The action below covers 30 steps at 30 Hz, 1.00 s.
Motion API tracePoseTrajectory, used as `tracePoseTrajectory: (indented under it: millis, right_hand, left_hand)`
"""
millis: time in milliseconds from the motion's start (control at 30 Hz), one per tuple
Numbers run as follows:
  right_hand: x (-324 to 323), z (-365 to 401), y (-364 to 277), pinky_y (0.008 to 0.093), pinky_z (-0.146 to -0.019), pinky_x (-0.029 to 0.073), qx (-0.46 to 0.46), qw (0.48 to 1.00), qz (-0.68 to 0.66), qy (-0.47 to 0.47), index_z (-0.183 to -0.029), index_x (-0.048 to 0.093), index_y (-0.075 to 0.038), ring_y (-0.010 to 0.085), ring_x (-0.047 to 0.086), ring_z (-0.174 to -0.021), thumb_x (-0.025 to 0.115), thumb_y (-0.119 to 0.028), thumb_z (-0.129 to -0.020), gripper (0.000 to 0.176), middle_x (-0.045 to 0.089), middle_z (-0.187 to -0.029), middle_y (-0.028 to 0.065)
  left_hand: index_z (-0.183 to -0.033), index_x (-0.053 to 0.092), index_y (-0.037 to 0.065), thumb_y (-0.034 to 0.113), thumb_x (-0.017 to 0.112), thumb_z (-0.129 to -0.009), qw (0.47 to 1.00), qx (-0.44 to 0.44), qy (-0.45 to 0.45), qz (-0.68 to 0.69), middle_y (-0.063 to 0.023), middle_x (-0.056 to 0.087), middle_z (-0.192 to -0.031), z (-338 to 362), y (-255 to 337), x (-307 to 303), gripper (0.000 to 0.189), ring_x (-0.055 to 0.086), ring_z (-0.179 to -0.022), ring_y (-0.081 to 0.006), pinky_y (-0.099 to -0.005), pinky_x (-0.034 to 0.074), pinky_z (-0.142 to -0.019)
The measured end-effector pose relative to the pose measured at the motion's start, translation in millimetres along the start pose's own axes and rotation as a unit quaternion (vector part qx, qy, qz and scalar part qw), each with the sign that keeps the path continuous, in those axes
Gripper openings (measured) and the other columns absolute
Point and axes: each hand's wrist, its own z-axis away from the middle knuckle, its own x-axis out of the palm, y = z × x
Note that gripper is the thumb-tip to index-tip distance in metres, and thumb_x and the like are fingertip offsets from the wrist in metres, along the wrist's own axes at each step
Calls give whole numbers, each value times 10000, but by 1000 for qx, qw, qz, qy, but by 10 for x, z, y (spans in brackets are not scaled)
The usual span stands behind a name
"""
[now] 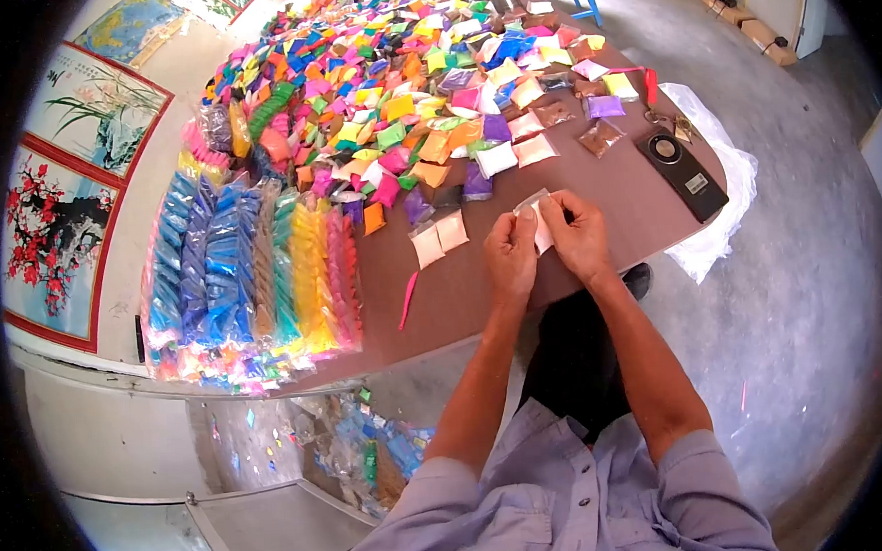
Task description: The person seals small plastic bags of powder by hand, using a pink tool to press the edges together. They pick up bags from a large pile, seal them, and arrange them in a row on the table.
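One small pale packet point(543, 237) is pinched between the left hand point(511, 256) and the right hand point(582, 239), both clamped on it with the thumbs uppermost, over the near part of the brown tabletop point(643, 220). Left of the hands lie two joined peach packets point(440, 239) and, just below, a pink strip point(409, 301). Beyond spreads a heap of multicoloured packets point(357, 94). Filled clear bags point(232, 263) line the left end; a black device point(685, 175) rests at the right.
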Motion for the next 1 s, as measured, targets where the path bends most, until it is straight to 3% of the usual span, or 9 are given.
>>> tracePoseTrajectory:
  millis: [333,567,733,767,833,933,1000]
  right_hand:
    - [46,-4,39,263,-655,497,-2,999,47,-1,-984,728,9,45,572,-734,658,-161,-1042,193,665,-790,-26]
    - [27,-8,122,252,-704,510,-13,999,-45,25,-1025,727,3,48,581,-805,662,-159,-1058,177,671,-879,-36]
    - [31,-24,47,252,-700,509,-19,997,-72,24,-1038,727,8,50,579,-808,659,-181,-1071,203,671,-891,-29]
    - [34,-18,10,250,-709,506,-19,999,-38,14,-1046,728,12,53,578,-817,645,-192,-1081,223,675,-893,-23]
    - [46,-15,-11,247,-719,502,-18,1000,-6,3,-1054,729,16,55,576,-826,632,-203,-1092,243,678,-894,-17]
    - [38,-34,-124,253,-705,498,-8,999,38,-20,-1030,727,12,56,571,-804,626,-228,-1095,268,668,-857,-16]
    - [20,-5,-245,262,-689,492,59,996,60,-29,-995,721,12,55,557,-780,626,-241,-1095,288,648,-818,-19]
  left_hand:
    - [-874,641,7,218,660,-1066,998,32,9,53,53,543,-759,15,-41,0,286,464,-720,-46,-261,394,-608]
    - [-896,673,1,271,682,-1056,1000,-2,-3,15,42,577,-742,9,33,15,314,498,-705,-60,-285,431,-612]
    - [-846,606,-31,335,646,-1069,991,32,-29,-124,-137,559,-666,8,96,-14,430,502,-650,-130,-396,451,-601]
    - [-846,606,-31,335,646,-1069,991,34,-26,-124,-137,559,-666,1,64,-29,430,502,-650,-130,-396,451,-601]
    - [-839,632,-5,313,623,-1095,993,49,-29,-100,18,571,-704,16,-12,-42,409,518,-663,-62,-297,441,-566]
    - [-832,629,-4,321,617,-1098,997,55,-18,-44,5,589,-712,-8,-100,-17,420,549,-676,-67,-291,461,-567]
    - [-837,639,-2,326,613,-1100,998,45,-25,-40,-1,606,-727,-12,-101,-23,421,566,-682,-70,-284,475,-578]
